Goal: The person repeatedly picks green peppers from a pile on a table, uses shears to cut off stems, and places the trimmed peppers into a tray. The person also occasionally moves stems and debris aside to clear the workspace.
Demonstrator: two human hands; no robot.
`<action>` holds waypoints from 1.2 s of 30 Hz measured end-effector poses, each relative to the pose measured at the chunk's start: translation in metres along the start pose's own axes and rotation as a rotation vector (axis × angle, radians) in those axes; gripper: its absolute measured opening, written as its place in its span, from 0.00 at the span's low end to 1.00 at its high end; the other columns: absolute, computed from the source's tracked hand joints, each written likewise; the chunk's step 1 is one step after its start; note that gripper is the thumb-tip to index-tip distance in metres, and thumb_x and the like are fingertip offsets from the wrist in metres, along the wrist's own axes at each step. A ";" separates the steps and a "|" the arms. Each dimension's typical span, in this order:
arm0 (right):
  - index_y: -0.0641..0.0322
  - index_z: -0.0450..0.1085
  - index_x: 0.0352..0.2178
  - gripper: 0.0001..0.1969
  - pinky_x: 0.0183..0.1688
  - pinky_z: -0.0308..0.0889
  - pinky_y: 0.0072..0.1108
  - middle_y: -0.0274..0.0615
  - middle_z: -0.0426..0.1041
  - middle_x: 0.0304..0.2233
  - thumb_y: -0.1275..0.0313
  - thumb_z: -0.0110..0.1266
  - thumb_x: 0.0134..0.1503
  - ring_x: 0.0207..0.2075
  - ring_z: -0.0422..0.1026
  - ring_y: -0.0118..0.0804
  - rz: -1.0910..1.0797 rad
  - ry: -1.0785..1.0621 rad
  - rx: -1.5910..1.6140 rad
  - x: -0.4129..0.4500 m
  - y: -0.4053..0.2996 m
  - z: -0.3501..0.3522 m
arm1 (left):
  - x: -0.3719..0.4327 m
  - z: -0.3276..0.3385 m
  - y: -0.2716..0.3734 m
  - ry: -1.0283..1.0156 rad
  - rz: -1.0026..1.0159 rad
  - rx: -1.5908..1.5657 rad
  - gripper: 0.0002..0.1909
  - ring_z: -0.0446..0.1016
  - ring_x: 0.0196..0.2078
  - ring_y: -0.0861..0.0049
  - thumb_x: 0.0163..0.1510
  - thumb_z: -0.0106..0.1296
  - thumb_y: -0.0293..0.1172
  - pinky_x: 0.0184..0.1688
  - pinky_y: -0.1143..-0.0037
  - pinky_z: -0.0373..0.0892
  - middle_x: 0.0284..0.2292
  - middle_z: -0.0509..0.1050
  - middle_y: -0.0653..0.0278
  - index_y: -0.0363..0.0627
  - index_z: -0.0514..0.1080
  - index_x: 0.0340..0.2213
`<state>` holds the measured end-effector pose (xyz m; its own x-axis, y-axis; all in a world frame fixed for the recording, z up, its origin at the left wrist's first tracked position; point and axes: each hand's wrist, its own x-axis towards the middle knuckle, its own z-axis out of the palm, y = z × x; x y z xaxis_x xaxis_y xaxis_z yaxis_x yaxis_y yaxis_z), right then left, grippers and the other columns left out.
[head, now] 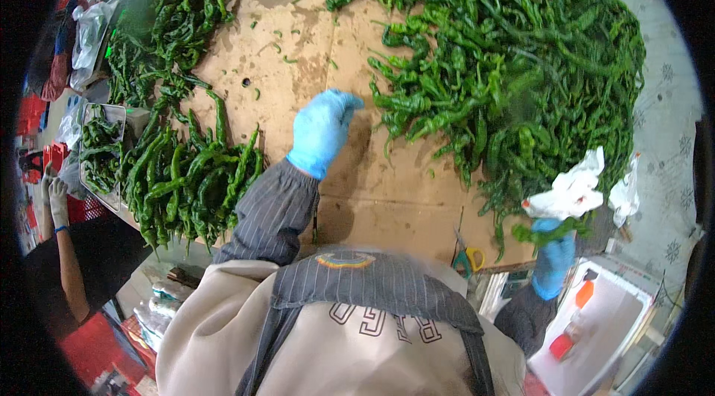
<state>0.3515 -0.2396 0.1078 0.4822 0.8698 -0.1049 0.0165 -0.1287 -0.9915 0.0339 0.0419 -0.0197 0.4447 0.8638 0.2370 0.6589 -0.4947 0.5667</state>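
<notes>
My left hand (323, 129), in a blue glove, hovers over the cardboard sheet (402, 172) with its fingers curled in; nothing shows in it. To its right spreads a large heap of long green peppers (503, 61). My right hand (553, 259), also gloved in blue and blurred, is at the lower right corner of the heap. A few green peppers (550, 233) lie across its fingers, and its fingertips reach a crumpled white plastic bag (572, 189). Left of my left forearm, green peppers (190, 183) lie side by side in a row.
Scissors (468, 261) with yellow and teal handles lie at the near cardboard edge. Another pepper pile (184, 10) covers the far left, beside a pepper-filled tray (103, 150). A co-worker's white-gloved hand (58, 200) is at left. A white-rimmed bin (592, 318) stands lower right.
</notes>
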 end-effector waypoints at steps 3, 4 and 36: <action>0.63 0.72 0.36 0.14 0.46 0.66 0.27 0.43 0.75 0.37 0.66 0.58 0.50 0.38 0.72 0.39 0.506 0.008 -0.300 -0.105 0.071 -0.067 | 0.019 0.003 0.007 0.019 0.025 -0.034 0.09 0.74 0.32 0.64 0.47 0.56 0.28 0.34 0.69 0.71 0.28 0.74 0.62 0.52 0.77 0.33; 0.61 0.73 0.36 0.14 0.45 0.67 0.27 0.44 0.76 0.37 0.65 0.59 0.50 0.38 0.74 0.40 0.639 -0.248 -0.779 -0.148 0.109 -0.092 | 0.026 0.005 0.015 0.020 0.040 -0.068 0.09 0.74 0.33 0.64 0.46 0.57 0.30 0.35 0.68 0.71 0.28 0.74 0.63 0.53 0.77 0.33; 0.47 0.72 0.44 0.23 0.40 0.67 0.33 0.39 0.69 0.41 0.79 0.59 0.44 0.39 0.69 0.45 -0.767 -0.122 -1.364 0.128 0.017 0.175 | -0.077 -0.021 0.053 -0.473 -0.579 -1.856 0.33 0.73 0.48 0.71 0.60 0.49 0.38 0.52 0.70 0.68 0.46 0.73 0.62 0.43 0.52 0.62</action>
<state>0.2598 -0.0470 0.0642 -0.0824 0.9505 0.2997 0.9962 0.0870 -0.0021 0.0216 -0.0489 0.0090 0.7493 0.6122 -0.2527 -0.4200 0.7342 0.5334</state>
